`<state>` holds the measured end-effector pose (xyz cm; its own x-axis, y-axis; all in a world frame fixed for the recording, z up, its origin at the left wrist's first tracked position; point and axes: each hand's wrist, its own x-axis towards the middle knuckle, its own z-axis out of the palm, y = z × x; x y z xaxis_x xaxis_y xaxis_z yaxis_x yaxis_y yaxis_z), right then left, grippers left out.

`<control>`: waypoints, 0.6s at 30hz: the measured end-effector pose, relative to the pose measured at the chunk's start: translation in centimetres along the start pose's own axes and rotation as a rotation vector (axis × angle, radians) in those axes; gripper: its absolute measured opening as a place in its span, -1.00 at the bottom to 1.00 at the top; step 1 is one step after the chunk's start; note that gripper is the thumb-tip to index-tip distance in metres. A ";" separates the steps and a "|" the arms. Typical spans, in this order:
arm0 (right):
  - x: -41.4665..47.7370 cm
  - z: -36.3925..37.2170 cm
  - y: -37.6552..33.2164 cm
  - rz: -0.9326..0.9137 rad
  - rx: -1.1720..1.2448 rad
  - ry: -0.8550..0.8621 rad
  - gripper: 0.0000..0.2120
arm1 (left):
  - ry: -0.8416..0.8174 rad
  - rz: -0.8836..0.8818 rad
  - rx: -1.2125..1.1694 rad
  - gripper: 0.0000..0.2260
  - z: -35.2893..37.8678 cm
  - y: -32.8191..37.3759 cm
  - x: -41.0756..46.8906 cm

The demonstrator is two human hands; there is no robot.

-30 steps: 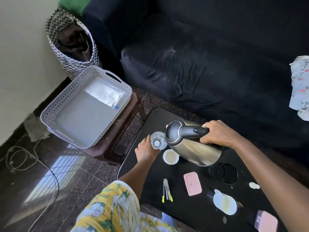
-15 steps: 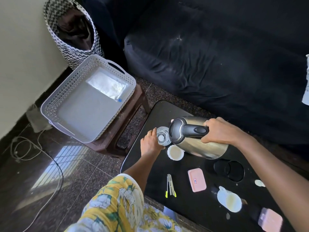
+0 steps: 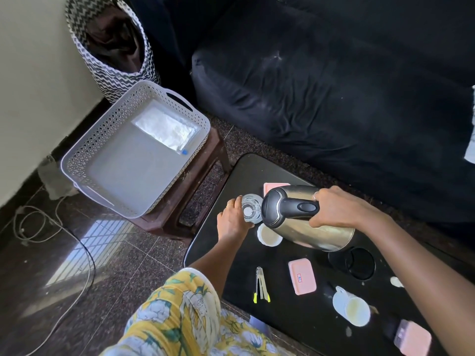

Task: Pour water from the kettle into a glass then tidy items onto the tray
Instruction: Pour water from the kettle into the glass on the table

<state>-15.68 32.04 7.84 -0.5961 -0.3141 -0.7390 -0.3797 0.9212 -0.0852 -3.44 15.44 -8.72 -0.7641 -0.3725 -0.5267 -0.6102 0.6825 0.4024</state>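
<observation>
Two hands above the surface (image 3: 257,173), right hand (image 3: 336,209) gripping the tilted kettle (image 3: 316,232), left hand (image 3: 231,222) curled round the glass (image 3: 249,209) just beside the kettle lid.

Right hand (image 3: 336,209) gripped kettle (image 3: 318,232) by black handle. Kettle was tipped low, spout end right at glass (image 3: 250,208). Left hand (image 3: 232,222) wrapped round glass, by left side of black table (image 3: 246,173). Small white cup (image 3: 267,237) sat just below kettle. Pink box (image 3: 302,276), tongs (image 3: 261,285) and white mug (image 3: 350,305) lay nearer. Grey tray (image 3: 77,160) sat on brown stool (image 3: 205,173), 1 white packet (image 3: 164,131) inside.
</observation>
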 end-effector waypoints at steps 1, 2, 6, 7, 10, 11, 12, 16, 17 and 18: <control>0.0 0.0 0.0 0.002 0.001 -0.001 -0.77 | -0.004 -0.004 0.001 -0.22 0.0 0.0 0.0; 0.1 0.0 0.0 0.003 0.002 -0.003 -0.76 | -0.007 -0.008 0.003 -0.22 0.1 0.0 0.0; 0.1 0.1 0.0 0.003 0.002 -0.008 -0.76 | -0.012 -0.017 0.017 -0.23 0.1 0.1 0.1; 0.1 0.1 0.0 0.001 0.002 -0.008 -0.76 | -0.013 -0.019 0.018 -0.23 0.1 0.1 0.1; 0.1 0.1 -0.2 -0.005 0.006 -0.009 -0.76 | -0.015 -0.026 0.027 -0.24 0.0 0.1 0.0; 0.1 0.1 -0.2 -0.003 0.011 -0.011 -0.76 | -0.017 -0.029 0.030 -0.24 0.0 0.1 0.0; 0.1 0.0 -0.3 0.000 0.015 -0.014 -0.76 | -0.021 -0.032 0.029 -0.24 0.0 0.1 0.0; 0.0 -0.1 -0.5 0.005 0.024 -0.018 -0.76 | -0.024 -0.027 0.021 -0.26 0.0 0.2 -0.1; -0.1 -0.1 -0.5 0.008 0.025 -0.021 -0.76 | -0.025 -0.026 0.025 -0.26 -0.1 0.2 0.0; -0.1 -0.1 -0.5 0.011 0.025 -0.023 -0.76 | -0.029 -0.027 0.029 -0.27 -0.1 0.2 0.0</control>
<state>-15.47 31.56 8.03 -0.5834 -0.2989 -0.7552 -0.3554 0.9300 -0.0935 -3.56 15.51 -8.58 -0.7406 -0.3727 -0.5591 -0.6239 0.6903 0.3663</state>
